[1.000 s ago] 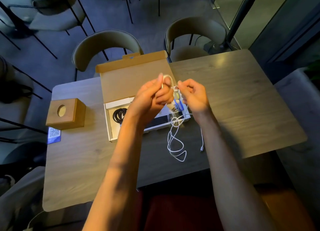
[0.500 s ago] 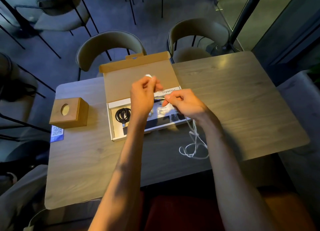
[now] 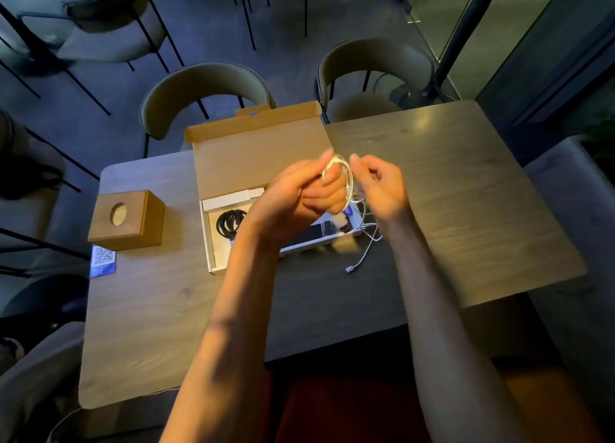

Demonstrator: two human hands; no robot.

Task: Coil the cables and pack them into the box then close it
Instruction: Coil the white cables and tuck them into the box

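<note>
A flat cardboard box (image 3: 213, 243) lies open on the wooden table, its brown lid (image 3: 259, 156) folded back. A coiled black cable (image 3: 230, 223) rests in its left compartment. Above the box's right half my left hand (image 3: 299, 199) grips several loops of a white cable (image 3: 347, 176). My right hand (image 3: 382, 190) pinches the same cable right beside the loops. The cable's loose tail (image 3: 361, 258) hangs down to the table in front of the box and ends in a small plug. Dark items in the box's right part are mostly hidden by my hands.
A wooden block with a round hole (image 3: 128, 219) stands left of the box, with a blue QR card (image 3: 103, 259) in front of it. Two chairs (image 3: 206, 90) stand behind the table's far edge. The table's right edge (image 3: 549, 216) borders a grey seat.
Both hands rose from the box and drew together. More white cable is wound into loops at my left hand, and the slack on the table has shrunk to a short tail.
</note>
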